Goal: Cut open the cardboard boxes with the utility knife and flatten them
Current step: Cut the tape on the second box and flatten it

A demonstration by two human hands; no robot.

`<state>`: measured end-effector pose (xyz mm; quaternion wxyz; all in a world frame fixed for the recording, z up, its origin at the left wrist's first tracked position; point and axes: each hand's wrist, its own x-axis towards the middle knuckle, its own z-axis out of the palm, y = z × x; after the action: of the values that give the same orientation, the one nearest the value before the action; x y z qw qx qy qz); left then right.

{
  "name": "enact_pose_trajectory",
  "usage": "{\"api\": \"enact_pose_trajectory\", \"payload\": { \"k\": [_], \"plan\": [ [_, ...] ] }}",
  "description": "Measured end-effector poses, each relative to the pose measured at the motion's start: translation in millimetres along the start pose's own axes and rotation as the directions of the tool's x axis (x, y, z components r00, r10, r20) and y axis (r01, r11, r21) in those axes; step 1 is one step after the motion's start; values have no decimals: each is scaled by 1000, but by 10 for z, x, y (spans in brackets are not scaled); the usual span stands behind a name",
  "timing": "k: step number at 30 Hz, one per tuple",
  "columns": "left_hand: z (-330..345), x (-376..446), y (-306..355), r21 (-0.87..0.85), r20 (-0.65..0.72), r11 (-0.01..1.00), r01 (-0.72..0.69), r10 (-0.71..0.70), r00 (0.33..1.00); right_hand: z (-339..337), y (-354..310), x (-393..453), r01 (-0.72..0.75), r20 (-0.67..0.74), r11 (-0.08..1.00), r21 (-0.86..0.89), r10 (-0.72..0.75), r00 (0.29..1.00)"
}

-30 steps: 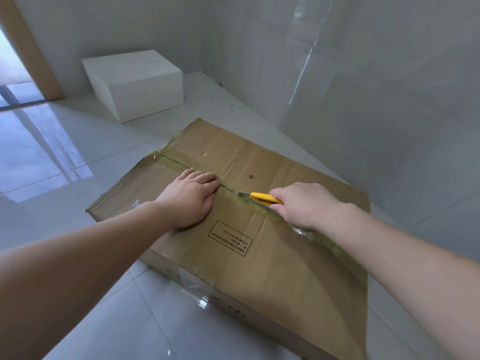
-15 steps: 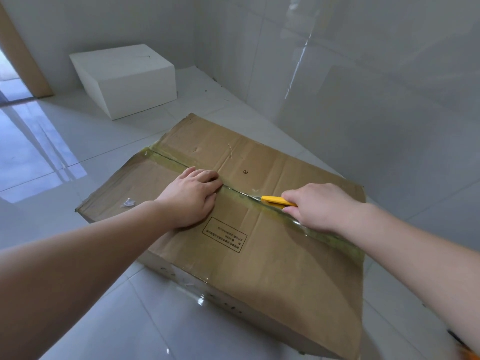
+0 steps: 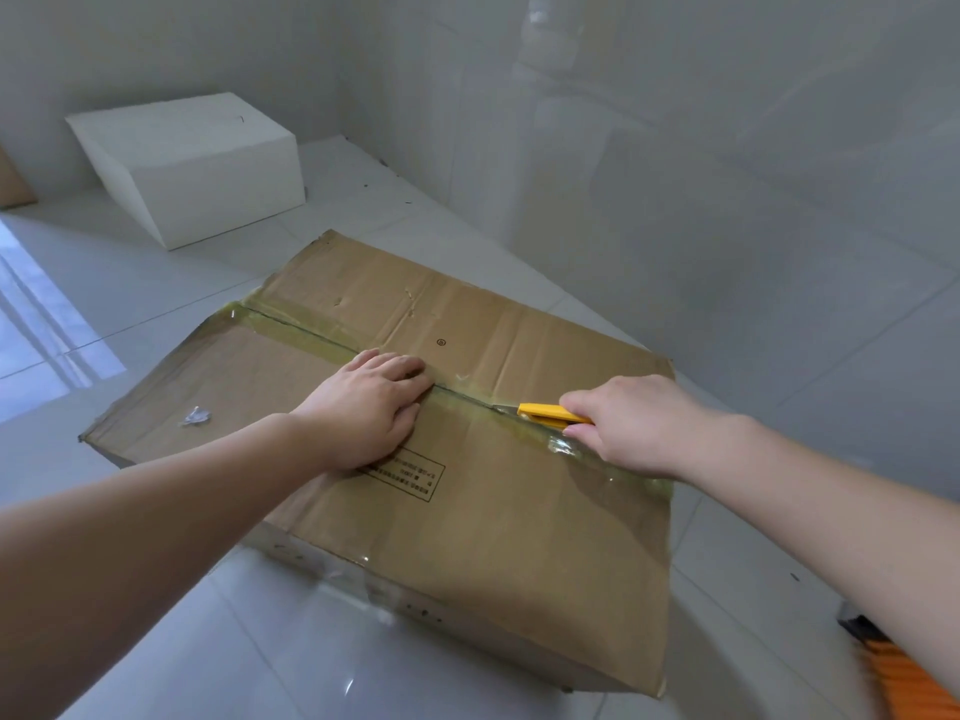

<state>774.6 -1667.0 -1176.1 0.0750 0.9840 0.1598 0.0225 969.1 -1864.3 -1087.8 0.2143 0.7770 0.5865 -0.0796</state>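
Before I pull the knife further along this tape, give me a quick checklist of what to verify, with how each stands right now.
1. Right hand gripping the knife: ok.
2. Blade on the taped seam: ok.
3. Left hand pressing the cardboard box flat: ok.
4. Left fingers clear of the seam: not ok, they lie on it.
5. Tape cut all the way through: cannot tell.
6. Box lying flat on the floor: ok.

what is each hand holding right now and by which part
The right hand holds the yellow utility knife by its rear handle. The left hand holds nothing: it lies flat on the cardboard box.
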Motion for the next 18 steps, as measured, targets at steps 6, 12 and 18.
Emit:
{"api": "enact_pose_trajectory", "payload": {
  "k": [6, 12, 18],
  "plan": [
    [8, 15, 55, 11, 5, 1000, -22, 22, 1000, 31, 124, -151, 4, 6, 1000, 4, -4, 1000],
    [44, 62, 246, 16, 27, 995, -96, 95, 995, 130, 249, -282, -17, 5, 1000, -21, 17, 1000],
    [60, 143, 451, 11, -32, 997, -72, 72, 997, 205, 278, -340, -14, -38, 1000, -18, 13, 999]
  ]
}}
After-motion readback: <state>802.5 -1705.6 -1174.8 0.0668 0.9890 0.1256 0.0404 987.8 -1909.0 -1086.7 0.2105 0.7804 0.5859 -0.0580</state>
